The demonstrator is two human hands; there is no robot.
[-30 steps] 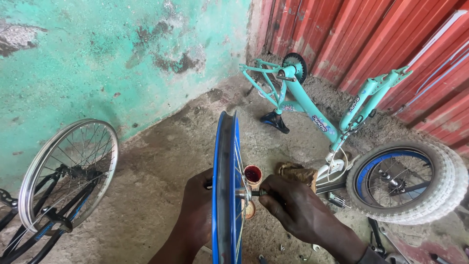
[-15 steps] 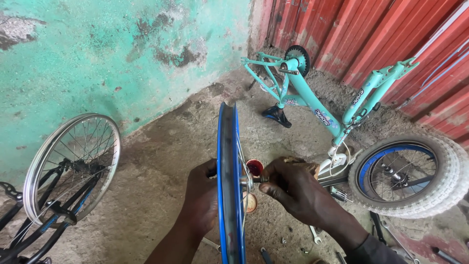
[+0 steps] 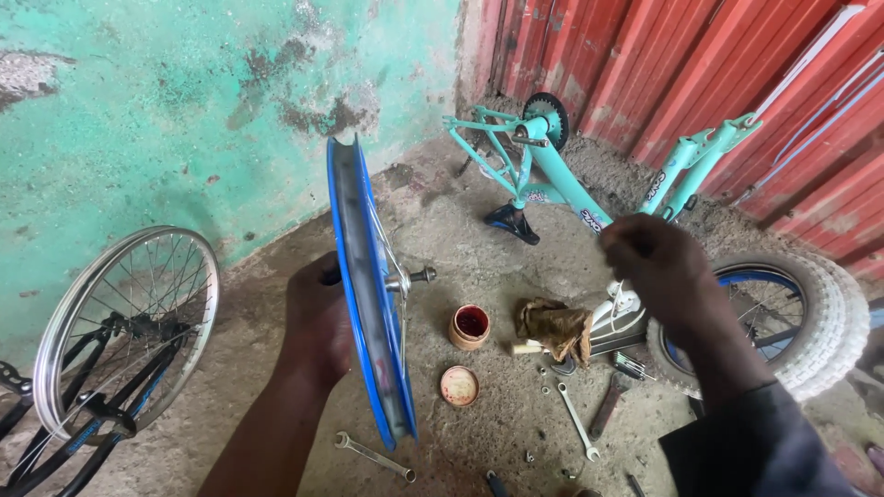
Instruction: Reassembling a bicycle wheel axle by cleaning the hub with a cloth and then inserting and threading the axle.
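Blue rim (image 3: 368,294) upright, edge-on; axle (image 3: 419,275) points right.

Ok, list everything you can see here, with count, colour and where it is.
Wheel rim: one, blue, upright, centre, held by its axle.
Spoked wheel: one, silver, far left.
Bicycle frame: one, turquoise, upside down by the red wall.
Tyred wheel: one, white tyre, blue rim, right.
Small pot: one, red inside, on the ground, its lid nearby.
Rag: one, brown, beside the pot.
Wrenches: several, grey, on the ground.
Left hand: at the rim's hub.
Right hand: raised, holding nothing clearly visible.
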